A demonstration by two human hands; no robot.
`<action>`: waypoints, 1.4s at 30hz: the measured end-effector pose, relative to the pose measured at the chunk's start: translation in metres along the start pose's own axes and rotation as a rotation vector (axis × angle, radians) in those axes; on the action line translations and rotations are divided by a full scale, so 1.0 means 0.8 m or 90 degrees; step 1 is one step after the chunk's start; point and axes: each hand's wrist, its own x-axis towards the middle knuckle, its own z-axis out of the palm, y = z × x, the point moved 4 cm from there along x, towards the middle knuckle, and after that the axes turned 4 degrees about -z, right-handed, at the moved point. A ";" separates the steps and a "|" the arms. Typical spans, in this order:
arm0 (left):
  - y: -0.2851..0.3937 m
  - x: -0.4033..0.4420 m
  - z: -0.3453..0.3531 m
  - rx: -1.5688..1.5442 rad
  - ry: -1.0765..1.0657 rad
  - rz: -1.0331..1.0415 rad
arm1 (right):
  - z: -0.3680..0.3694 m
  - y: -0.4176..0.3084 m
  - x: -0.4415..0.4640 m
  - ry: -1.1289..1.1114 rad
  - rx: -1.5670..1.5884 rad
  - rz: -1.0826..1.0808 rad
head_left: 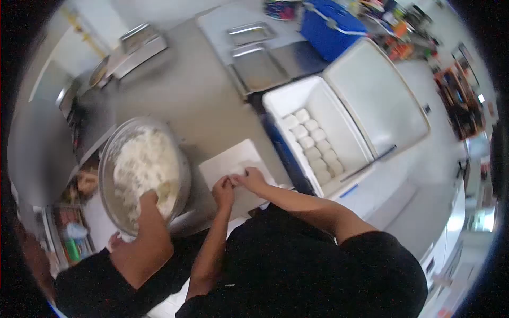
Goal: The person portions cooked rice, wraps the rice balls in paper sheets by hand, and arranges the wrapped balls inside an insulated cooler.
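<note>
My left hand (224, 192) and my right hand (251, 180) meet over a white sheet or board (214, 167) on the steel counter. The fingers of my right hand curl around a pale, dough-like lump (239, 169), which blends into the white surface. Pinched together, the fingertips of my left hand touch those of my right; whether they also grip the lump is hidden. To the left, a large metal bowl (108, 199) holds a crumbly white mass (146, 159). Another person's hand (149, 198) reaches into that mass.
Right of the counter, an open white cooler (344, 124) holds rows of white balls (313, 140). Its lid (379, 95) leans back. Metal trays (258, 66) and a blue cooler (331, 29) stand farther away. A steel container (139, 55) is at the far left.
</note>
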 end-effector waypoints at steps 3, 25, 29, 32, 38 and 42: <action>0.053 -0.002 0.002 -0.145 -0.151 -0.146 | 0.002 0.003 0.002 0.077 0.102 -0.011; 0.245 -0.052 0.017 -0.168 -0.371 -0.016 | -0.300 0.038 -0.035 0.594 0.062 -0.089; 0.193 -0.045 -0.014 -0.242 -0.426 -0.188 | -0.326 0.222 0.022 0.175 -0.250 0.194; 0.171 -0.056 -0.027 -0.214 -0.385 -0.204 | -0.263 0.344 0.030 -0.068 -0.420 0.106; 0.114 -0.066 -0.052 -0.213 -0.304 -0.245 | -0.249 0.373 0.001 -0.399 -0.220 0.193; 0.042 -0.061 -0.049 0.001 -0.224 -0.043 | -0.241 0.378 0.018 -0.390 -0.382 0.030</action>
